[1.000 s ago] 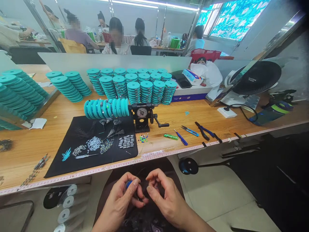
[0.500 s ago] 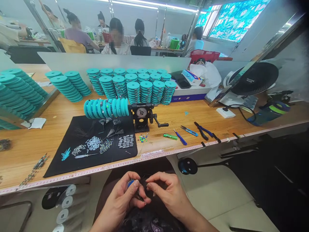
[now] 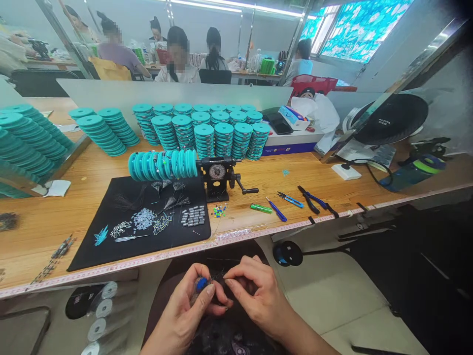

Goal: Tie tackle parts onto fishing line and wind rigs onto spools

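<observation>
Above my lap, past the table's front edge, my left hand is closed round a small blue piece. Thin dark strands stick out beside it, between the two hands. Thumb and forefinger of my right hand pinch together close to these strands; what lies in the pinch is too fine to make out. On the table ahead, a black hand-cranked winder carries a row of turquoise foam spools. Below it a black mat bears small grey sleeves, pale beads and metal bits.
Stacked turquoise spools line the table's back. Pliers, blue snips, a blue-handled tool and a green tube lie to the right. A measuring tape edges the table. Several people sit beyond the partition.
My right hand has tilted, its knuckles a little higher. The blue piece shows more fully in my left hand, and the strands between the hands are more visible.
</observation>
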Tool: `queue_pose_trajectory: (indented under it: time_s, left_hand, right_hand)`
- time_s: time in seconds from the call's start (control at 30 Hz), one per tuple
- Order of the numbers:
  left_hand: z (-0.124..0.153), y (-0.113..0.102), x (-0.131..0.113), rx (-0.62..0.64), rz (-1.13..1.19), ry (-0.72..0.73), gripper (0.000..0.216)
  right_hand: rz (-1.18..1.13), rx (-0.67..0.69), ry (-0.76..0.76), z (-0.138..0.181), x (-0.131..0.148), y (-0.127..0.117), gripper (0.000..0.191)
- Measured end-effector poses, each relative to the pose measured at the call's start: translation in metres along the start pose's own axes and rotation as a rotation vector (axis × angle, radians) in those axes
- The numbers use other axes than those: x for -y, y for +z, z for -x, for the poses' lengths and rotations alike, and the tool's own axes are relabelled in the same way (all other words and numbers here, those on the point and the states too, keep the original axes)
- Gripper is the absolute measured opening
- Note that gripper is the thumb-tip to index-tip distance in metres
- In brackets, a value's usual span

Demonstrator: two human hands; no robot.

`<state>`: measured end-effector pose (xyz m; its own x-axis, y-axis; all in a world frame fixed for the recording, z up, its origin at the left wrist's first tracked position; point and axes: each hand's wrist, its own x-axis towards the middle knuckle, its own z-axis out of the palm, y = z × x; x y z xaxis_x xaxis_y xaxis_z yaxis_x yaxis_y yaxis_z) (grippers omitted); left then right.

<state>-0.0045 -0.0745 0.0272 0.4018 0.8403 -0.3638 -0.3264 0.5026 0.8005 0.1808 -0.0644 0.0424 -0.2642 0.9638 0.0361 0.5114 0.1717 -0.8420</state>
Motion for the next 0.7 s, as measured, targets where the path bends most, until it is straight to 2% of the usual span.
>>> queue_pose_trajectory:
  time_s: [0.47,0.57,0.7]
  left_hand:
    - [0.001,0.003,-0.002,-0.109,-0.123,0.004,0.026]
    - [0.002,0.005,-0.003,-0.148,-0.142,0.001,0.027]
    - [0.002,0.006,-0.004,-0.186,-0.216,0.02,0.027]
  right_hand:
    - [-0.078,0.019,0.06,0.002,0.006,0.0,0.009]
    - [0.002,0.03,-0.02,0.002,0.004,-0.001,0.01]
    - [0.216,0.048,-0.241,0.002,-0.005,0.002,0.013]
